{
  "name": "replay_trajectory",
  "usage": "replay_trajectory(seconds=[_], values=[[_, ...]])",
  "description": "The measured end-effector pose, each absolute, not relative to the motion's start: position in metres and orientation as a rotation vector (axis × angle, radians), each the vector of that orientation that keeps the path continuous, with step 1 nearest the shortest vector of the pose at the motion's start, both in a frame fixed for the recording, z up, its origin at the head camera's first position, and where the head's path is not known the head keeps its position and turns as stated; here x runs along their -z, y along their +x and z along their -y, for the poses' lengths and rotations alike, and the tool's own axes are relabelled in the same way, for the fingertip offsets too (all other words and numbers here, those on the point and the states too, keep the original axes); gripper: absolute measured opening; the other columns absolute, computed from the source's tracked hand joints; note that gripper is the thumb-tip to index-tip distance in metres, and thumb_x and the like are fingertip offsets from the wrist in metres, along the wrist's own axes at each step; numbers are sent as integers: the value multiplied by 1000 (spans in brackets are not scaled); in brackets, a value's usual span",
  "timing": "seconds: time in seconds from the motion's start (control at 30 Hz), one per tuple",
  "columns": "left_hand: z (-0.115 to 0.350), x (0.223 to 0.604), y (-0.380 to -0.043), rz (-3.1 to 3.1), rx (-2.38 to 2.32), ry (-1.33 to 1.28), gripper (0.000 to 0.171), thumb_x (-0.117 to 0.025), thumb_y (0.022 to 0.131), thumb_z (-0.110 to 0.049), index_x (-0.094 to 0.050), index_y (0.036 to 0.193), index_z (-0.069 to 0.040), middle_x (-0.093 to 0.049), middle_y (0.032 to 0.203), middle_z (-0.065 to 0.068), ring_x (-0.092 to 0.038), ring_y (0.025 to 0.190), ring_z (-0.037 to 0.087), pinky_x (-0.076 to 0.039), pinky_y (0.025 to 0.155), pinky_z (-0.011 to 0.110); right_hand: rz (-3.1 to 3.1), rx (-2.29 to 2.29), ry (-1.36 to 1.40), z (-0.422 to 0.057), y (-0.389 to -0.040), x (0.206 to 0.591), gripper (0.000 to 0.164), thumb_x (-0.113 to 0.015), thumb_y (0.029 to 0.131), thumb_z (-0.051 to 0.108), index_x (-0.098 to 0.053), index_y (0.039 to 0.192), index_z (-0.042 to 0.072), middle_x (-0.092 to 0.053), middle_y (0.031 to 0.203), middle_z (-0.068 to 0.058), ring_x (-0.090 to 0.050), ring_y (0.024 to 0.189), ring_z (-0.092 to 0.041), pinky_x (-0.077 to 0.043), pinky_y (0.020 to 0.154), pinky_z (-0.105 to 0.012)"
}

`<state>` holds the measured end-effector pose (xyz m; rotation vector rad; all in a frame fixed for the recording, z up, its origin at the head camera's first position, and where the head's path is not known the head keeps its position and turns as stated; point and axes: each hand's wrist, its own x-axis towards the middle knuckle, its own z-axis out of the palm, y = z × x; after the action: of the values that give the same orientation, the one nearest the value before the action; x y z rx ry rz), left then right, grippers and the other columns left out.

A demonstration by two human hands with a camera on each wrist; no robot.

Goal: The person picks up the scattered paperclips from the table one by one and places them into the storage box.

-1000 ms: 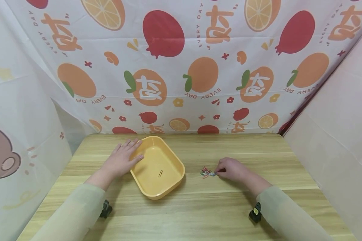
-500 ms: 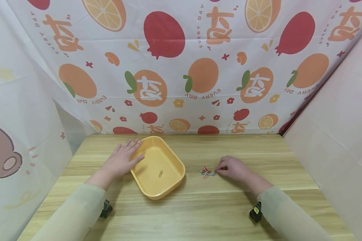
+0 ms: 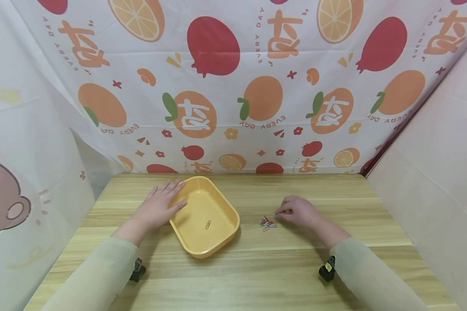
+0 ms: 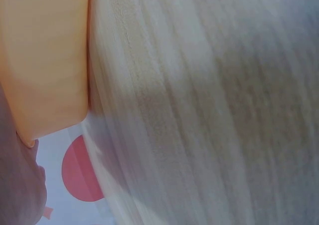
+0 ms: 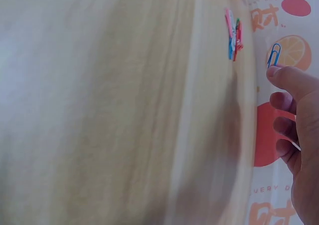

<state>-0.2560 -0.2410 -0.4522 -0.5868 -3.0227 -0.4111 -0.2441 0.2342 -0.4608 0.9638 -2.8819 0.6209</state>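
Note:
A blue paper clip (image 5: 273, 55) is pinched between the thumb and index finger of my right hand (image 3: 300, 211), raised off the table. Just left of that hand in the head view lies a small pile of coloured paper clips (image 3: 266, 222). My left hand (image 3: 155, 208) rests on the left rim of a yellow tray (image 3: 202, 250), fingers extended and the thumb reaching over the edge. Inside the tray lies one gold-coloured paper clip (image 3: 208, 224). The left wrist view catches the tray's outer wall (image 4: 45, 60) and only part of the hand.
The wooden table (image 3: 233, 280) carries the tray left of centre and the clip pile to its right. A fruit-printed cloth (image 3: 225, 95) hangs behind the back edge, with pale cloths at both sides. Each wrist bears a small black camera.
My right hand has drawn the blue paper clip away from the pile and lifted it slightly up and back. My left hand and the tray stay in place.

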Motion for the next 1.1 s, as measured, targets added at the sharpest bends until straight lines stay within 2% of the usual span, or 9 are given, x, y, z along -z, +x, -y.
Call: replay_trajectory(seconds=[0.47,0.77,1.1], values=[[241,451,-254,3024,420,-587,71,-47,101,-54,-22,160,-23,-18,164,10,-10,150,40,-2,119,62,2850,-518,1032,-207,-259,438,11,-73,92,24,-80,100,25,-63,90,15,-58,82,-8,-51,72,-27],[241,452,-253,3007,415,-587,71,-45,101,-56,-23,159,-23,-20,164,10,-12,150,40,-2,119,62,2747,-512,1109,-178,-263,421,10,-75,90,22,-81,98,23,-66,89,11,-61,82,-14,-52,71,-27],[239,449,-252,3024,420,-580,70,-46,101,-54,-24,159,-22,-18,165,9,-9,150,39,0,119,61,2693,-533,1210,-139,-263,407,11,-73,92,23,-81,100,22,-67,90,7,-60,84,-11,-54,76,-26]])
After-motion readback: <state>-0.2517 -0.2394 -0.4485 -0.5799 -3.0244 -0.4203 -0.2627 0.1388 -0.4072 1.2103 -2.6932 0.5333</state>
